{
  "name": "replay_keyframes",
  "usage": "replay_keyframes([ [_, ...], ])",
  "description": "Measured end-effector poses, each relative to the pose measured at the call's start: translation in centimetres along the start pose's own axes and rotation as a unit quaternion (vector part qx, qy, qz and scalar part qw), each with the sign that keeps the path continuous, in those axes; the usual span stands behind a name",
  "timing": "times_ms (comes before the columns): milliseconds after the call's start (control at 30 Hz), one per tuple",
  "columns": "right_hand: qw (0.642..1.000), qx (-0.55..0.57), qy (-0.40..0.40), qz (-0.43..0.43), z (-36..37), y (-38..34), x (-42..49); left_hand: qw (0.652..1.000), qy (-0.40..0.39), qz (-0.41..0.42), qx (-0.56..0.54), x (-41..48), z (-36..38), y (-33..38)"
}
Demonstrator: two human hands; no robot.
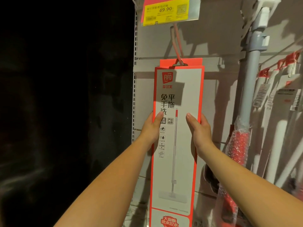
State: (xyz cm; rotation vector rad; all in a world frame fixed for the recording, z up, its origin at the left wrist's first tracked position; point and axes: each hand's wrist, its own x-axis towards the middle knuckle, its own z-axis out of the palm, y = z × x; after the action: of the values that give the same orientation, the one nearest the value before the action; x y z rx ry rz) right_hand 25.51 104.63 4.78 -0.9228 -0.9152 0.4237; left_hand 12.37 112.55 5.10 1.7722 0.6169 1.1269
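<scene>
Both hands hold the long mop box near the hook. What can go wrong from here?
The left hand and right hand grip the mop box only by its side edges, so it might slip. Its top lies close to the red hook and the second box behind, so it may snag or pull that one off.

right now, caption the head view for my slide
Left hand and right hand grip the edges of a tall red-and-white mop box beneath a red hook and yellow price tag
</scene>
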Motion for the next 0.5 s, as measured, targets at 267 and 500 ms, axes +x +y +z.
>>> replay_keyframes([
  [267,1.0,-0.013,0.014,-0.004,-0.6,0.8,1.9,1.0,0.0,-0.026,-0.004,2.5,1.2,-1.3],
  [500,0.999,-0.031,0.028,-0.001,-0.8,1.8,4.0,0.997,0.012,-0.064,-0.034,4.9,2.0,-1.8],
])
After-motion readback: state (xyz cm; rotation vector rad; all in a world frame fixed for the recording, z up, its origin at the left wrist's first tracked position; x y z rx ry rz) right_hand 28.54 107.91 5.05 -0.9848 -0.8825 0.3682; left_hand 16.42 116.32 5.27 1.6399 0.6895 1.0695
